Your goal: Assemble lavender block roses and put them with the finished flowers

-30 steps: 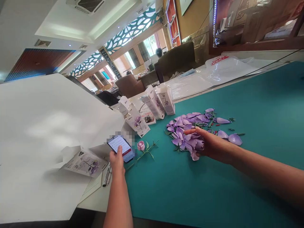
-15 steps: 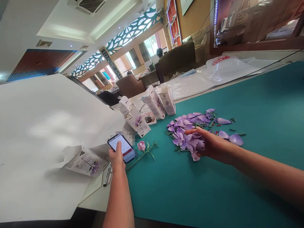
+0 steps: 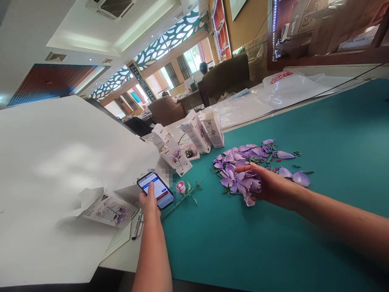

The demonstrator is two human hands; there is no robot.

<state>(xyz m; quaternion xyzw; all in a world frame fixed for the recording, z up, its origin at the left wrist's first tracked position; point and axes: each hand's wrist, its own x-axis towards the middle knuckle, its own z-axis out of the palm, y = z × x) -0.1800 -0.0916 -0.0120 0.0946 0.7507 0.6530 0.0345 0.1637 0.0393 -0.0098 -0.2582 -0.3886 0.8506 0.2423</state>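
My left hand (image 3: 149, 201) is closed around a smartphone (image 3: 162, 190), its thumb lying over the lit screen. In my right hand (image 3: 269, 184) is a purple artificial flower (image 3: 247, 182) with wide petals, held just in front of a heap of loose purple petals (image 3: 237, 154). Part of the grip is hidden behind the flower. Between the two hands, a pink rosebud (image 3: 180, 187) on a green stem (image 3: 179, 202) lies on the green mat (image 3: 219, 243). Green leaf pieces and small red parts are scattered by the petals.
Several white flower boxes (image 3: 199, 132) stand at the mat's back edge. Another printed box (image 3: 111, 209) leans at the left, near marker pens (image 3: 137, 225). A large white panel (image 3: 54, 170) fills the left side. Clear plastic wrap (image 3: 249, 103) lies behind the mat.
The phone's screen now shows a blue band near its top and a blue spot lower down. Both hands stay almost where they were.
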